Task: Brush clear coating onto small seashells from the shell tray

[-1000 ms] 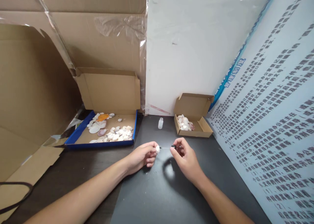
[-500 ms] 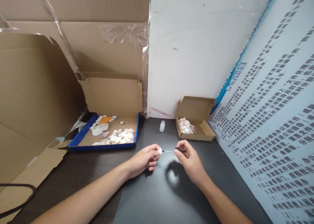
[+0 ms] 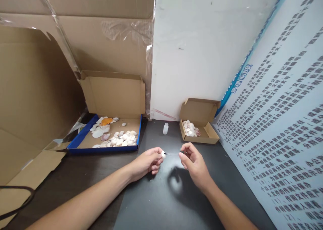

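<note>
Pinched between the thumb and fingers of my left hand [image 3: 151, 160] is a small white seashell [image 3: 163, 155]. My right hand [image 3: 192, 159] grips the black cap of a thin applicator brush [image 3: 173, 153]. Its clear stem points left, and the dark tip meets the shell's face. Beyond both hands, a small translucent bottle [image 3: 165, 128] stands upright without its cap on the dark mat.
At the left, an open blue-edged cardboard box [image 3: 103, 150] holds many shells and an orange one. A smaller open cardboard box [image 3: 202, 140] with shells stands at the right. Cardboard panels, a white board and a printed poster [image 3: 277, 122] surround the table.
The brush tip now overlaps the shell's face, where before it was at the shell's right edge. The whole view has shifted slightly; both hands keep their grips.
</note>
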Demonstrator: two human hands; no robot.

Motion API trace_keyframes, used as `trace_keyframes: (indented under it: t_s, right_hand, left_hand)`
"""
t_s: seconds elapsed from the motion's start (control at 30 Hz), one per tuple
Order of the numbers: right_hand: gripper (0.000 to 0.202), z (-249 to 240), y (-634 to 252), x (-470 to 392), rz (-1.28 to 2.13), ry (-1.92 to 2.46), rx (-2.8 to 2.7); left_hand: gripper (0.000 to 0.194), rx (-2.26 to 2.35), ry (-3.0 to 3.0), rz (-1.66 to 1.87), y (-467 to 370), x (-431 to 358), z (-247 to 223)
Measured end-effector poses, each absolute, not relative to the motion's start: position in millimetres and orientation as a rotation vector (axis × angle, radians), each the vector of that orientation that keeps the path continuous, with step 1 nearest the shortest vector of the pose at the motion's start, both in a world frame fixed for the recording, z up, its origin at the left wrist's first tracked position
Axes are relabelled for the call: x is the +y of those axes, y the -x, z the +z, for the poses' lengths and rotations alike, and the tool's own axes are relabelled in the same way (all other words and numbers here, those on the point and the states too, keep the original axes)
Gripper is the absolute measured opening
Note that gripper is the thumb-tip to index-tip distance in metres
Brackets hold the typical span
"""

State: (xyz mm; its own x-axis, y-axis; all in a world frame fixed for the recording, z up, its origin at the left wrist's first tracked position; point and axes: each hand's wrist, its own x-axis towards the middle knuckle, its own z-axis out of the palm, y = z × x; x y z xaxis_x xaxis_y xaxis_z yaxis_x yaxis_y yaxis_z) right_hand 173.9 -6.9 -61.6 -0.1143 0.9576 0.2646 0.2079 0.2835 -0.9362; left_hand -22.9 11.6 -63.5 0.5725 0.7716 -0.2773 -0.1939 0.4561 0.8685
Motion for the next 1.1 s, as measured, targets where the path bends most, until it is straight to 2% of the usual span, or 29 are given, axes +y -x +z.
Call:
trace_keyframes:
  t_s: [0.17, 0.27, 0.6, 1.1]
  right_hand:
    - [0.02, -61.7, -174.2, -7.5, 0.884, 1.159, -1.573]
    - [0.02, -61.1, -174.0, -8.0, 0.965, 1.115, -1.559]
    - [0.016, -60.2, -172.8, -10.9, 0.796, 1.214, -1.65]
    - [0.017, -62.6, -173.3, -9.8, 0.829, 1.23, -1.643]
  left_hand:
    - [0.015, 0.738, -0.903, 0.676, 23.0, 11.6, -63.3]
    - [0.016, 0.731, -0.893, 0.676, 23.0, 11.6, -63.4]
    - [0.017, 0.769, -0.855, 0.745, 22.4, 11.4, -63.7]
    - [0.014, 0.681, -0.776, 0.782, 26.5, 15.2, -66.0]
